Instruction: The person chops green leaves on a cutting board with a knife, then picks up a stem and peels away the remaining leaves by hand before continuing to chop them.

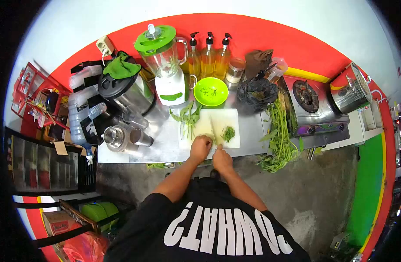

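Note:
On the white cutting board [231,118], my left hand [201,147] is closed with its fingers bunched on leafy green stems [189,120], whose leaves spread over the board's left side. Close beside it, my right hand [222,160] is wrapped round a knife [214,133]; its handle is hidden in the fist and its thin blade points away from me between the greens. A small heap of chopped greens [228,134] lies right of the blade. Behind the board stands a lime-green bowl [211,103] with some chopped bits in it.
A blender [170,83], pump bottles [208,59] and a jar [235,70] line the back. A black plastic bag [257,94] and a long bunch of greens [279,135] lie right, beside the gas stove [320,115]. Metal and glass vessels [115,137] stand left.

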Available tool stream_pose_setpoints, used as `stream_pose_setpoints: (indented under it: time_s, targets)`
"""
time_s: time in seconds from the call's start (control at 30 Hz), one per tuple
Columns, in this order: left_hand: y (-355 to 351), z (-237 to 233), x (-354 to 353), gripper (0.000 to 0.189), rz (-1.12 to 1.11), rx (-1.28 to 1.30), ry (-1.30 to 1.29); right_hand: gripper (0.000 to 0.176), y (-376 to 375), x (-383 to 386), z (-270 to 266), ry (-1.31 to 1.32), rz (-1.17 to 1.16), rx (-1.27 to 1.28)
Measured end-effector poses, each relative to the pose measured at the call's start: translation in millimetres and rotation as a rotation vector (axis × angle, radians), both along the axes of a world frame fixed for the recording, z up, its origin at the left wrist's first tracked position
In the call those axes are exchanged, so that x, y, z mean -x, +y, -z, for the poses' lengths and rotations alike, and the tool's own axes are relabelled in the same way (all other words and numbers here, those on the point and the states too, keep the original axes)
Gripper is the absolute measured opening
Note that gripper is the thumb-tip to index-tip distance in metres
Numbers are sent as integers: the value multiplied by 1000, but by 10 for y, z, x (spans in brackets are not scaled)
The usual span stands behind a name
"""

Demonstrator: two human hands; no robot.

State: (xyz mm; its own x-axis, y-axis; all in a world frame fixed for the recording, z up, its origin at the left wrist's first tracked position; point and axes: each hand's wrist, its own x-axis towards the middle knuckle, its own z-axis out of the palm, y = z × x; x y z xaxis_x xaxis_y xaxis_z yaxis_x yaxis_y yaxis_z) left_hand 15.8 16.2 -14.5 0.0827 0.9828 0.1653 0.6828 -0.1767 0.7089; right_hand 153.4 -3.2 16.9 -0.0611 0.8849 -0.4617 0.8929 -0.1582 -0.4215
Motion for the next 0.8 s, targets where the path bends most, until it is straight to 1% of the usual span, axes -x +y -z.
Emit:
stream_pose_setpoints:
  time_s: [0.03, 0.1, 0.13, 0.23, 0.27, 0.3, 0.37, 0.43, 0.5, 0.6, 0.73, 0.8]
  targets:
    - [8, -7, -7, 8, -4, 6, -6, 39, 6, -18, 15, -6, -4, 6]
    - [4, 7, -31, 7, -68, -35, -66, 39, 43, -44, -1, -3, -92, -86]
    - [27, 16, -35, 7, -78, 79, -19, 41, 88, -66, -42, -13, -142, -80]
    - [44, 31, -23, 9, -76, 57, -14, 46, 63, -103, -161, -1, -161, -47]
    - [51, 40, -10, 10, -71, 112, -21, 48, 39, -96, -112, -19, -137, -21]
    - [62, 37, -17, 10, -68, 113, -21, 48, 34, -81, -90, -20, -135, -21]
    - [67, 38, -31, 9, -75, 133, -7, 46, 13, -27, -41, -21, -23, 50]
    - [48, 5, -16, 10, -82, 121, -18, 43, -5, -6, -37, -21, -39, 18]
    - [18, -2, -9, 10, -41, 1, -36, 40, 46, -54, -74, 19, -118, -55]
    - [40, 15, -15, 9, -50, 49, -25, 40, 87, -83, -184, -12, -163, 2]
    - [27, 35, -20, 7, -45, -12, -51, 41, -14, -47, -46, -34, -112, 4]
    - [43, 80, -27, 7, -57, -5, -50, 41, -21, 6, -20, 1, -18, 1]
